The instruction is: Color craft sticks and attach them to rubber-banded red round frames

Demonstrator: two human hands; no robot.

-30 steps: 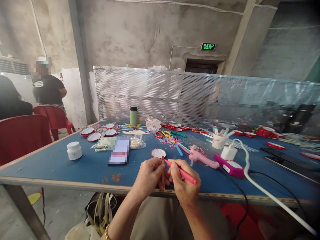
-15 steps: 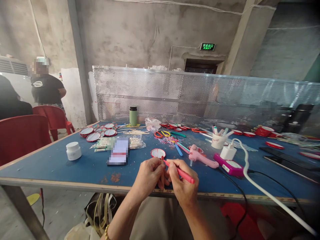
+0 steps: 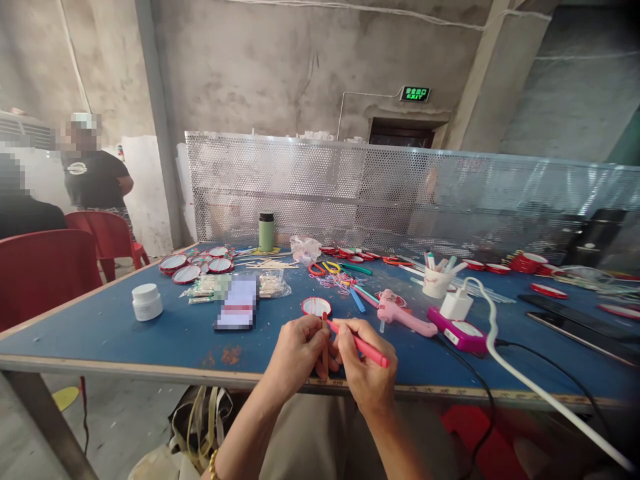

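My left hand (image 3: pixel 299 348) is closed on a flat wooden craft stick (image 3: pixel 325 353), which stands nearly upright and has a red upper end. In my right hand (image 3: pixel 367 363) is a red marker pen (image 3: pixel 369 349), its tip at the upper part of the stick. Both hands are close together above the table's front edge. Just beyond them lies a round white disc with a red rim (image 3: pixel 316 307). To the right of it rests a pink glue gun (image 3: pixel 403 315).
A phone (image 3: pixel 237 303) and a white jar (image 3: pixel 147 302) stand left on the blue table (image 3: pixel 100 340). Farther back are scissors (image 3: pixel 331 267), a green bottle (image 3: pixel 267 232) and a cup of pens (image 3: pixel 436 280). A white cable (image 3: pixel 493 320) runs at the right, beside a purple box (image 3: pixel 463 335).
My hands, the stick and the marker hold almost the same position. In the left background, a seated person's head has shifted slightly.
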